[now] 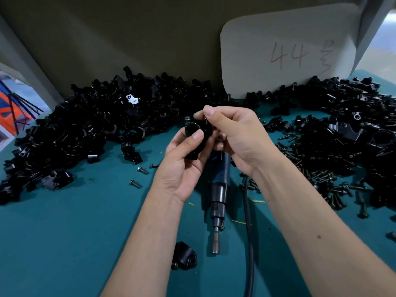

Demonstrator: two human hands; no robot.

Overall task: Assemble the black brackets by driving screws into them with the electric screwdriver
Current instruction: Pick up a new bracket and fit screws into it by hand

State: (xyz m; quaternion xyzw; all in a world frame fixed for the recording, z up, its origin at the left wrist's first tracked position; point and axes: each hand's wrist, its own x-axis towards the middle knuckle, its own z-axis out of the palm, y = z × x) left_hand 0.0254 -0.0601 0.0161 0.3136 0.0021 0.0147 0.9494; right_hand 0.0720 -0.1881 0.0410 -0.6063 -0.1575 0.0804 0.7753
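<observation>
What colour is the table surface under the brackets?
Teal green table surface, seen best in the head view.

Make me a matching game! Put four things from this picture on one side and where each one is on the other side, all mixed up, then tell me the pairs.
Things:
1. black bracket
2. electric screwdriver
3. white card
4. screw pile

Places:
A. leaning against the back wall
B. lying on the green table between the two forearms
C. held by both hands, the left hand and the right hand
D. heaped on the table's right side

Pairs: 1-C, 2-B, 3-A, 4-D
</observation>
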